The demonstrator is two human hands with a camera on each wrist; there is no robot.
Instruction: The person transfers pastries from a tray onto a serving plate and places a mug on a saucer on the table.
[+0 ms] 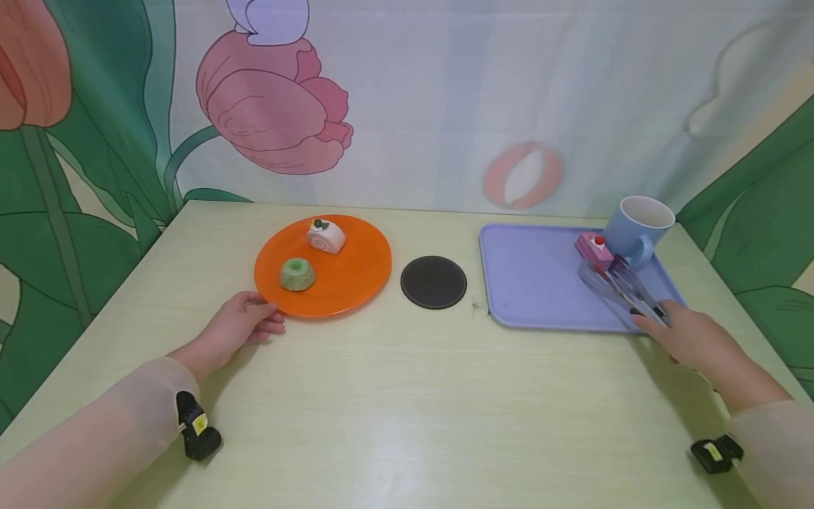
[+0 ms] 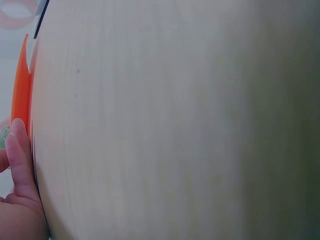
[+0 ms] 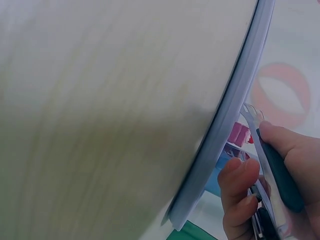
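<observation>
On the left, my left hand (image 1: pixel 238 326) pinches the near-left rim of an orange plate (image 1: pixel 343 283), thumb at the edge and fingers (image 2: pixel 21 165) low against it. The plate bears a green ring-shaped cake (image 1: pixel 297 275) and a white cake roll (image 1: pixel 327 237). My right hand (image 1: pixel 699 341) grips clear tongs (image 1: pixel 642 300) with dark handle pads (image 3: pixel 281 175), over the right part of a lilac tray (image 1: pixel 534 279). The tongs' spread tips are at the near side of a pink cake (image 1: pixel 593 249) topped with a red berry; whether they touch it, I cannot tell.
A light blue mug (image 1: pixel 644 218) stands at the tray's back right corner, close behind the pink cake. Between plate and tray lies a round black coaster (image 1: pixel 434 283). Behind the table's back edge hangs a flower-printed curtain (image 1: pixel 413 106).
</observation>
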